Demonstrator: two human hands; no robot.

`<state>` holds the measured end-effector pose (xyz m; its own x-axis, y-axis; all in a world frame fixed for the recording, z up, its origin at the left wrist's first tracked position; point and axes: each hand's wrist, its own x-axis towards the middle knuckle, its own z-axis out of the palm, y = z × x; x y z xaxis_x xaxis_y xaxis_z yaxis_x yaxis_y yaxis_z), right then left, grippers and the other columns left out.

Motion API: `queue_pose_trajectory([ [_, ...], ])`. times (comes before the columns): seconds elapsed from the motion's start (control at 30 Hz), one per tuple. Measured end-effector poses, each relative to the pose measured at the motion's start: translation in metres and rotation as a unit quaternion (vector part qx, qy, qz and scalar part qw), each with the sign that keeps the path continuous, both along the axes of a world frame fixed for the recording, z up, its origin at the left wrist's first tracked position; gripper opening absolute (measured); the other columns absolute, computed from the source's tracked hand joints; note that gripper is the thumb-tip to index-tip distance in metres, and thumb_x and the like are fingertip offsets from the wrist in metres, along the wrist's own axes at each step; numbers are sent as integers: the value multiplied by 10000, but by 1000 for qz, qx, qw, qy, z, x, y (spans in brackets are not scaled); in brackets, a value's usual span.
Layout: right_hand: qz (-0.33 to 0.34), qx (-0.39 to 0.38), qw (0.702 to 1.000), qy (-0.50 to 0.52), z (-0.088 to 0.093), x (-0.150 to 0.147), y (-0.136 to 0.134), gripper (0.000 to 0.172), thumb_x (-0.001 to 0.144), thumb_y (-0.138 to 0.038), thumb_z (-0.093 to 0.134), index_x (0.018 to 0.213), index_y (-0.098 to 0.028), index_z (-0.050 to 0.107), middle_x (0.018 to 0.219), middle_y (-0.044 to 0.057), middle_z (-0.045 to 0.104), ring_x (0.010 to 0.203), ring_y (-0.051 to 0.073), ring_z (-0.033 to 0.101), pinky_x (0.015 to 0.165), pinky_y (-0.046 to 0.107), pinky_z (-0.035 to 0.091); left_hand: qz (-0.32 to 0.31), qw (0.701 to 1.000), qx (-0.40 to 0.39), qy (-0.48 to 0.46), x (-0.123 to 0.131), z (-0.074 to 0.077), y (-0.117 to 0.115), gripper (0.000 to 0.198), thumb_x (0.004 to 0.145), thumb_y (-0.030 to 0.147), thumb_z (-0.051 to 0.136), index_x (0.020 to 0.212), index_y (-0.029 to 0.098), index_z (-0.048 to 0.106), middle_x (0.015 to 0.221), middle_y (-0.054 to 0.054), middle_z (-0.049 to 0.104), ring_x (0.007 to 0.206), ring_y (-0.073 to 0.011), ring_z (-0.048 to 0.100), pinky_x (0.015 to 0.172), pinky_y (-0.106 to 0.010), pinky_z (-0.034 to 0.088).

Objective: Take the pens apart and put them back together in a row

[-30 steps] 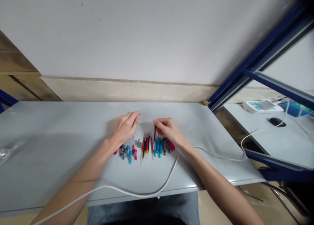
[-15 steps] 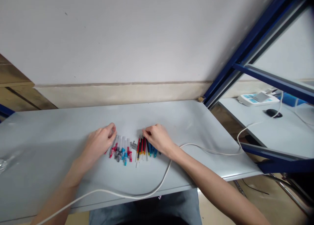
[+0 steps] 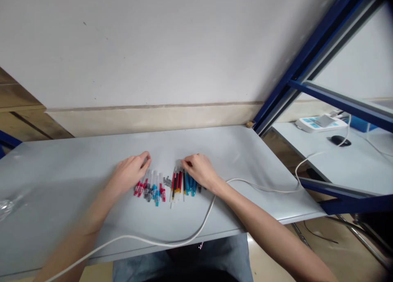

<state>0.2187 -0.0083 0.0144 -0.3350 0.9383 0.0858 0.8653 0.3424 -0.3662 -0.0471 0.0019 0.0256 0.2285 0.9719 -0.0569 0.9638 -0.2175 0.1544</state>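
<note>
My left hand [image 3: 130, 173] is just past the upper left end of a row of clear pen barrels [image 3: 155, 179] with red, grey and blue grips. Its thumb and index finger curl together in a pinch; anything between them is too small to make out. Over the upper ends of the red and black pen refills [image 3: 177, 181] is my right hand [image 3: 199, 169], thumb and fingers closed, contents hidden. Blue pen parts [image 3: 190, 187] lie partly under that hand. Between barrels and refills sits a small pile of grey springs [image 3: 167, 181].
A white cable [image 3: 172, 244] runs across the grey table [image 3: 76, 163] and under my right forearm. Crumpled clear plastic [image 3: 6, 206] lies at far left. Beyond a blue metal frame [image 3: 276, 93], a second table holds a black mouse [image 3: 340, 141] and a white device [image 3: 321, 122].
My left hand has moved a little right and away from me, uncovering more of the leftmost red-gripped barrels. My right hand has shifted slightly right, still over the refills.
</note>
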Motion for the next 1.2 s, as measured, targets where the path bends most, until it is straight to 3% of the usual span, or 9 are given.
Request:
queue_pose_trajectory([
  [0.13, -9, 0, 1000, -4, 2, 2, 1, 431, 1020, -281, 439, 628, -181, 587, 607, 29, 576, 538, 123, 424, 587, 313, 199, -2, 999, 30, -27, 8, 3, 20, 319, 1009, 422, 325, 980, 259, 599, 696, -18, 641, 662, -222, 599, 612, -298, 308],
  [0.23, -25, 4, 1000, -1, 4, 4, 3, 447, 1029, -299, 425, 626, -183, 580, 606, 33, 581, 548, 131, 440, 589, 312, 200, 10, 998, 50, -49, 10, -2, 26, 322, 1009, 400, 327, 927, 254, 602, 700, -19, 643, 671, -213, 599, 598, -295, 292],
  [0.43, -42, 14, 999, -6, 8, 12, 7, 446, 1040, -332, 411, 646, -190, 564, 594, 32, 560, 558, 144, 450, 595, 308, 205, 31, 997, 46, -47, -9, -14, 24, 309, 1004, 416, 337, 903, 263, 587, 672, -12, 630, 676, -221, 602, 597, -295, 285],
  [0.73, 14, -3, 1000, -24, 10, 12, 4, 347, 1028, -278, 434, 702, -197, 521, 617, 22, 557, 557, 140, 444, 588, 297, 197, 20, 999, 32, -33, -8, -6, 16, 337, 969, 454, 360, 823, 265, 598, 626, -21, 595, 633, -233, 580, 605, -307, 278],
  [0.93, 16, -2, 1000, -21, 8, 14, 4, 343, 1019, -271, 437, 704, -193, 547, 651, 40, 591, 603, 151, 485, 593, 295, 209, 16, 999, 7, -43, -10, -4, 14, 309, 904, 448, 446, 671, 250, 496, 566, -1, 513, 550, -195, 490, 583, -298, 253],
  [1.03, -13, 17, 1000, 3, 9, 19, 7, 347, 1022, -300, 441, 717, -195, 571, 651, 34, 596, 606, 153, 494, 595, 288, 221, 9, 998, -29, -54, -17, -6, 15, 273, 866, 400, 486, 651, 235, 456, 558, 19, 457, 520, -158, 406, 563, -285, 250],
  [1.2, -128, 72, 988, 52, 12, 38, 24, 283, 1008, -327, 451, 820, -209, 627, 635, 14, 592, 586, 161, 488, 591, 281, 240, -1, 986, -119, -116, -33, -14, 16, 123, 777, 306, 540, 733, 228, 455, 573, 61, 396, 511, -116, 306, 538, -258, 246],
])
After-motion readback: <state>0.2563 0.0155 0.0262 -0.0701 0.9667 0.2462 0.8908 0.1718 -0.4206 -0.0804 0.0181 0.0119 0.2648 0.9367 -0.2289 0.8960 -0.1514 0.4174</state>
